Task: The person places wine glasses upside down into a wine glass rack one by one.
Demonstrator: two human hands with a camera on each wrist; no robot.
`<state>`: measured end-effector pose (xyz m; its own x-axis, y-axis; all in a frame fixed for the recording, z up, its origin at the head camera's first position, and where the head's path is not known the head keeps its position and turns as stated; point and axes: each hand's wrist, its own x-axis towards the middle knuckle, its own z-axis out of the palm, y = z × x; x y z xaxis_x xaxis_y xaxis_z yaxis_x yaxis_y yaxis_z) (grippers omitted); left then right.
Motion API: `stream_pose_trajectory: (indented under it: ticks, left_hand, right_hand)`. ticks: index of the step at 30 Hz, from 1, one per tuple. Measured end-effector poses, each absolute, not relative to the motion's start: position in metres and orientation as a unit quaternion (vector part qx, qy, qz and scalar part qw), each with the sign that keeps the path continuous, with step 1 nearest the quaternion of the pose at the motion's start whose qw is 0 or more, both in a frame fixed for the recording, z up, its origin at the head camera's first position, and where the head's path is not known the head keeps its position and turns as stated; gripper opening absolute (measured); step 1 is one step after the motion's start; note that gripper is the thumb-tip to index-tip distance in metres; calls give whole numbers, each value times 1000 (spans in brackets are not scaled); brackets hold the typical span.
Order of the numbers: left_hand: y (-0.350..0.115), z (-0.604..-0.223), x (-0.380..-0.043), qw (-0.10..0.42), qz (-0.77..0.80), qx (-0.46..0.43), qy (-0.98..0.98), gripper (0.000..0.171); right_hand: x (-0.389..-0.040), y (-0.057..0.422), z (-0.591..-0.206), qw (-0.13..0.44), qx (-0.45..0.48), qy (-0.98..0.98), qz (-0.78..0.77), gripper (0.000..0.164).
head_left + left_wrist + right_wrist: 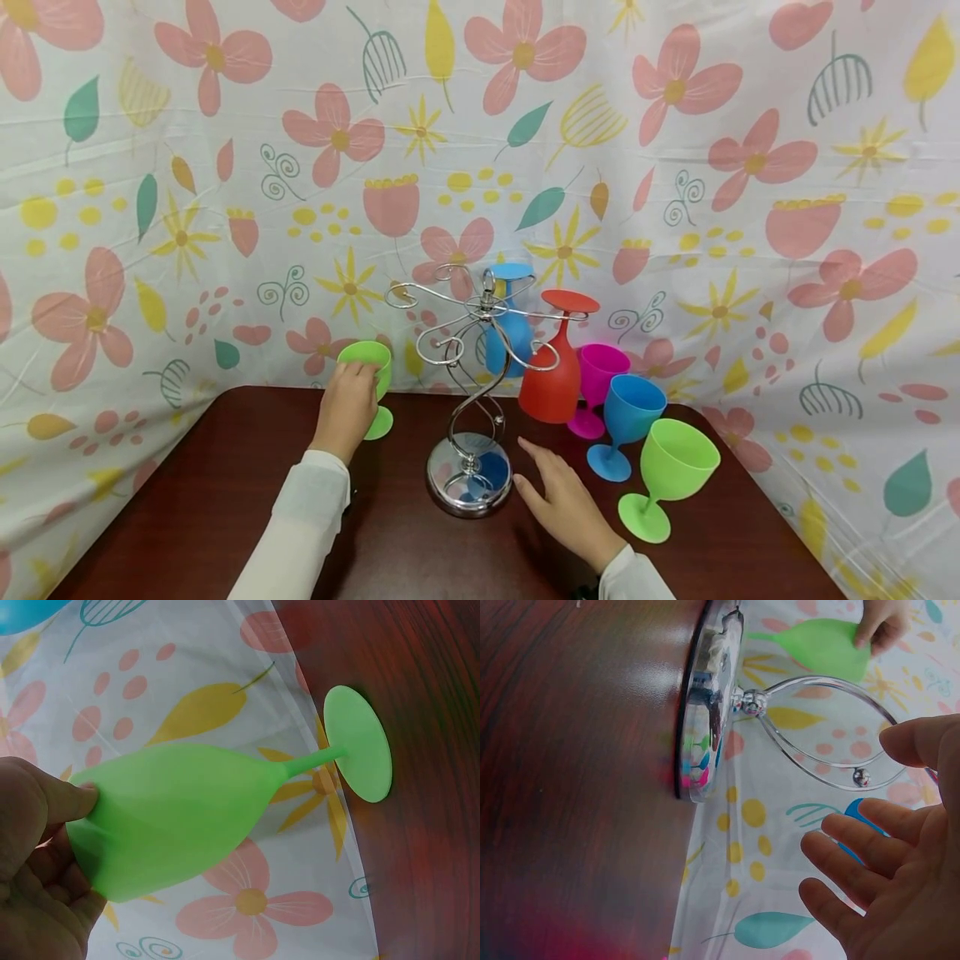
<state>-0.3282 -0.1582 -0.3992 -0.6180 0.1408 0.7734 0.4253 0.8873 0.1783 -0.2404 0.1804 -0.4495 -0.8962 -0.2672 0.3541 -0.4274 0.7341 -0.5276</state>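
Note:
At the rim of a light green plastic goblet point(187, 814), the thumb and fingers of my left hand point(348, 408) pinch the bowl. The goblet stands upright to the left of a silver wire stemware rack point(468, 479), its round foot at the tabletop. My right hand point(562, 502) is held just right of the rack's round base, fingers extended and holding nothing. In the right wrist view, its spread fingers point(847, 859) are close to the rack's curved wire stem. A red goblet point(551, 385) and a blue goblet point(504, 337) hang upside down from the rack's arms.
Right of the rack, a magenta goblet point(602, 372), another blue goblet point(633, 410) and a second green goblet point(678, 467) stand upright in a slanting row. The dark wooden table point(420, 558) ends at a floral curtain point(480, 125) behind and on both sides.

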Motion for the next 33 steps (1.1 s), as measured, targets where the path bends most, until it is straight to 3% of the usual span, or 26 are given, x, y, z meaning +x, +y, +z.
stream_pose_trajectory:
  ticks: [33]
  left_hand:
    - [-159, -365, -278, 432, -156, -197, -866, 16]
  right_hand:
    - [-241, 181, -451, 121, 199, -921, 313, 55]
